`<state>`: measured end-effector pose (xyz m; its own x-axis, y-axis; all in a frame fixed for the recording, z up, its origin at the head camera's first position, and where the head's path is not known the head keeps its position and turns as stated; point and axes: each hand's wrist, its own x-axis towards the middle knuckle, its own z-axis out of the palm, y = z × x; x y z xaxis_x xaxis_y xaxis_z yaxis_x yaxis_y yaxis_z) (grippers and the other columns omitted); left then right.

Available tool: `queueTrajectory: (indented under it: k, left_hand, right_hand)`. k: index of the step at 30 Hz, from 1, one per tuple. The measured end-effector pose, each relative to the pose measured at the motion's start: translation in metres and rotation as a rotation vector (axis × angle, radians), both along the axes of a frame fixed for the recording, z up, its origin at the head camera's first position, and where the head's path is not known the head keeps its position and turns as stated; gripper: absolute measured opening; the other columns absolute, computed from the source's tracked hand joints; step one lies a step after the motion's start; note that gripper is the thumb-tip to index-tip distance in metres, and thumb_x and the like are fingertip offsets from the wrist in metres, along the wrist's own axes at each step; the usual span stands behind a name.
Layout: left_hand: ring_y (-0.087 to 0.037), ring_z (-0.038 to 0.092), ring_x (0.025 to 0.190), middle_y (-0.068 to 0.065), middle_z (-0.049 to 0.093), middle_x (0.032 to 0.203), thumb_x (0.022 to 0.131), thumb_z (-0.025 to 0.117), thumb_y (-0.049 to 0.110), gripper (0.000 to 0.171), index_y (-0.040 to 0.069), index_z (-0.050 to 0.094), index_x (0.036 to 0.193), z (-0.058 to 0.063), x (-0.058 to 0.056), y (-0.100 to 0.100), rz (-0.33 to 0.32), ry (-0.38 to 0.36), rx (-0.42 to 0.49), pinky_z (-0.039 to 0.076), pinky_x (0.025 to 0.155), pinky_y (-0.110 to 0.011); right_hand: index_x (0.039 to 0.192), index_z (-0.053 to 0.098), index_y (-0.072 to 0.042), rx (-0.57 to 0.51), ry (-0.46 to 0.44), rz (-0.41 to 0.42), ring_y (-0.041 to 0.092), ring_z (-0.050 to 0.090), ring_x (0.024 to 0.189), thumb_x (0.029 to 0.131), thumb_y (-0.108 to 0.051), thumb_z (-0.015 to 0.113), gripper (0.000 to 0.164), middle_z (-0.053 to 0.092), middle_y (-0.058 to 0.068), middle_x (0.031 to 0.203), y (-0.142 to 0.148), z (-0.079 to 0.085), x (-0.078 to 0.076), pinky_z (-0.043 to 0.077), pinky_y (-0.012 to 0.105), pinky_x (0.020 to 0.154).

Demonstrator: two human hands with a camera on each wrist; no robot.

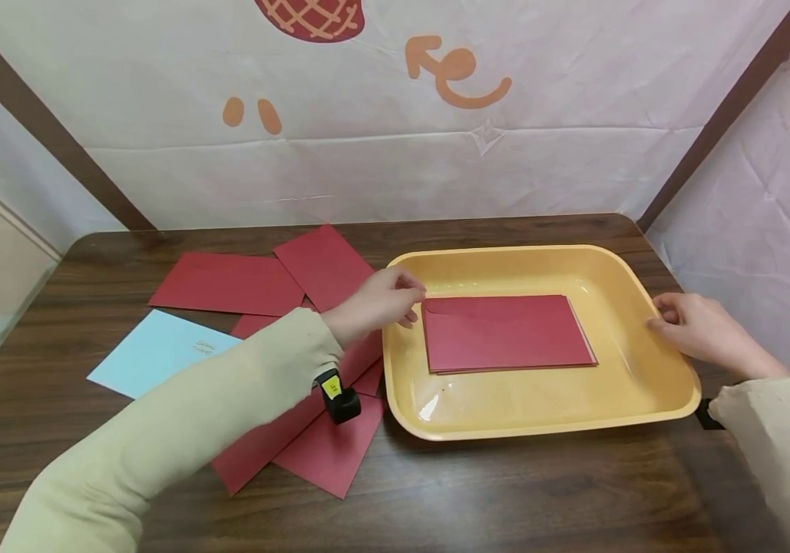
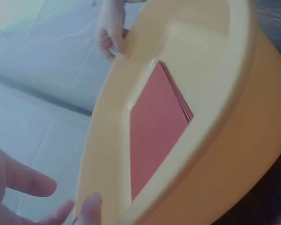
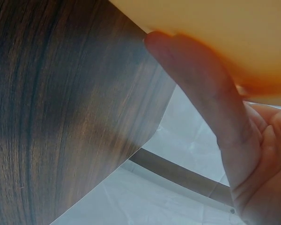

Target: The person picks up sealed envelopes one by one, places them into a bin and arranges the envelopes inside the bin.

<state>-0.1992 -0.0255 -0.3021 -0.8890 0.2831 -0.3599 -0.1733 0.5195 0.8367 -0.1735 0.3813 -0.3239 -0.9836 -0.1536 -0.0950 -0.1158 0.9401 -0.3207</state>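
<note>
A small stack of red envelopes [image 1: 508, 334] lies flat in a yellow plastic tray [image 1: 505, 411], with a whitish edge peeking out on its right side. My left hand [image 1: 382, 299] hovers over the tray's left rim, close to the stack's upper left corner. In the left wrist view, the fingers [image 2: 33, 180] of that hand are spread apart with nothing between them. At the tray's right rim my right hand [image 1: 705, 326] grips the edge. The right wrist view shows a digit of the right hand [image 3: 201, 79] against the tray's yellow wall [image 3: 234, 28].
Several loose red envelopes [image 1: 229, 283] overlap on the dark wooden table [image 1: 505, 491] left of the tray, partly under my left sleeve. A light blue envelope [image 1: 153, 357] with small writing lies farther left. A white printed cloth [image 1: 560, 169] hangs behind the table.
</note>
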Motion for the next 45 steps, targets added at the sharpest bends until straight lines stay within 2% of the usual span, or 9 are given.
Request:
queueTrajectory:
  k: [6, 9, 14, 21, 27, 33, 36, 39, 45]
  left_hand:
    - [-0.026, 0.062, 0.089, -0.017, 0.056, 0.115, 0.099, 0.048, 0.019, 0.030, 0.003, 0.046, 0.125, -0.001, 0.007, -0.021, 0.110, 0.019, 0.031, 0.053, 0.081, -0.036]
    - [-0.025, 0.062, 0.088, -0.016, 0.055, 0.111, 0.098, 0.047, 0.020, 0.032, 0.004, 0.043, 0.126, -0.004, 0.009, -0.036, 0.144, 0.020, 0.025, 0.051, 0.087, -0.040]
    - [-0.034, 0.064, 0.099, -0.018, 0.050, 0.124, 0.098, 0.046, 0.020, 0.036, 0.000, 0.041, 0.128, -0.012, 0.012, -0.063, 0.116, 0.027, -0.043, 0.047, 0.096, -0.043]
    - [-0.028, 0.065, 0.084, -0.025, 0.049, 0.127, 0.098, 0.050, 0.020, 0.039, -0.006, 0.041, 0.126, -0.026, 0.021, -0.098, 0.058, 0.056, -0.147, 0.052, 0.082, -0.038]
    - [-0.024, 0.065, 0.087, -0.028, 0.049, 0.129, 0.096, 0.054, 0.019, 0.041, -0.007, 0.043, 0.126, -0.037, 0.028, -0.130, 0.059, 0.128, -0.193, 0.053, 0.077, -0.035]
    - [-0.032, 0.057, 0.096, -0.028, 0.046, 0.123, 0.091, 0.062, 0.021, 0.045, -0.007, 0.047, 0.122, -0.042, 0.035, -0.161, 0.097, 0.270, -0.357, 0.046, 0.070, -0.033]
    - [-0.035, 0.051, 0.097, -0.029, 0.041, 0.120, 0.087, 0.067, 0.021, 0.053, -0.010, 0.045, 0.124, -0.044, 0.038, -0.175, 0.113, 0.343, -0.445, 0.043, 0.070, -0.035]
    - [-0.040, 0.048, 0.099, -0.033, 0.037, 0.121, 0.083, 0.071, 0.023, 0.066, -0.012, 0.040, 0.129, -0.044, 0.039, -0.189, 0.103, 0.350, -0.491, 0.043, 0.070, -0.038]
    - [-0.055, 0.033, 0.116, -0.043, 0.021, 0.136, 0.071, 0.083, 0.036, 0.105, -0.015, 0.022, 0.142, -0.040, 0.039, -0.216, -0.012, 0.310, -0.568, 0.042, 0.082, -0.063]
  right_hand:
    - [0.102, 0.060, 0.008, -0.006, 0.005, 0.007, 0.012, 0.055, 0.061, 0.088, -0.014, 0.059, 0.027, 0.068, 0.006, 0.072, -0.001, -0.001, 0.000, 0.040, 0.026, 0.054]
    - [0.102, 0.060, 0.008, -0.007, 0.003, 0.009, 0.012, 0.054, 0.061, 0.089, -0.015, 0.059, 0.026, 0.068, 0.005, 0.072, -0.001, -0.001, -0.001, 0.040, 0.026, 0.053]
    - [0.102, 0.060, 0.009, -0.005, -0.001, 0.010, 0.012, 0.057, 0.062, 0.089, -0.015, 0.059, 0.027, 0.070, 0.010, 0.075, 0.000, -0.001, -0.001, 0.041, 0.026, 0.054]
    - [0.104, 0.060, 0.010, 0.001, -0.006, 0.004, 0.012, 0.059, 0.064, 0.089, -0.015, 0.059, 0.030, 0.070, 0.015, 0.078, 0.001, -0.001, -0.001, 0.042, 0.027, 0.055]
    - [0.104, 0.059, 0.011, -0.002, -0.016, 0.002, 0.012, 0.058, 0.064, 0.089, -0.015, 0.059, 0.030, 0.070, 0.014, 0.078, 0.000, -0.001, -0.001, 0.043, 0.027, 0.055]
    - [0.106, 0.059, 0.011, -0.008, -0.013, 0.005, 0.012, 0.058, 0.063, 0.089, -0.015, 0.059, 0.031, 0.070, 0.013, 0.077, 0.000, -0.001, 0.000, 0.042, 0.025, 0.054]
    - [0.107, 0.059, 0.012, -0.012, -0.012, 0.003, 0.012, 0.058, 0.062, 0.089, -0.015, 0.058, 0.032, 0.070, 0.014, 0.077, 0.000, -0.001, 0.000, 0.042, 0.025, 0.053]
    - [0.107, 0.059, 0.012, -0.010, -0.007, 0.004, 0.011, 0.059, 0.062, 0.089, -0.015, 0.058, 0.032, 0.071, 0.014, 0.077, 0.000, 0.000, 0.000, 0.042, 0.025, 0.054]
    - [0.107, 0.059, 0.012, -0.007, -0.009, 0.006, 0.012, 0.060, 0.063, 0.089, -0.014, 0.058, 0.032, 0.071, 0.015, 0.078, -0.001, 0.000, -0.001, 0.043, 0.026, 0.054]
